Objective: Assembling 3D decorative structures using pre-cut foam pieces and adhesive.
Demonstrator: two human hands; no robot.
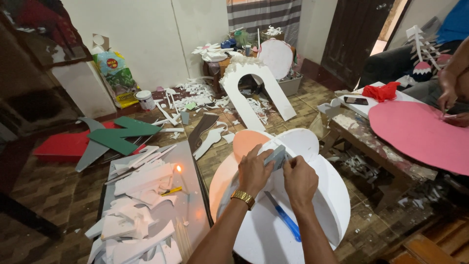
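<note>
My left hand (254, 171), with a gold watch on the wrist, and my right hand (299, 177) meet over a large round white foam board (273, 230). Both grip a small grey block (276, 156) pressed against the edge of an upright white foam disc (312, 195) that stands on the board. A blue-handled cutter (285, 217) lies on the board just below my hands. A pale orange round piece (244, 142) peeks out behind the board.
A low table (193, 215) at left holds white foam scraps (139, 210), a lit candle (179, 171) and a yellow cutter (171, 191). Green letter shapes (117, 134), a white foam arch (254, 93) and offcuts litter the floor. Another person's hand (447, 98) works on a pink disc (420, 132) at right.
</note>
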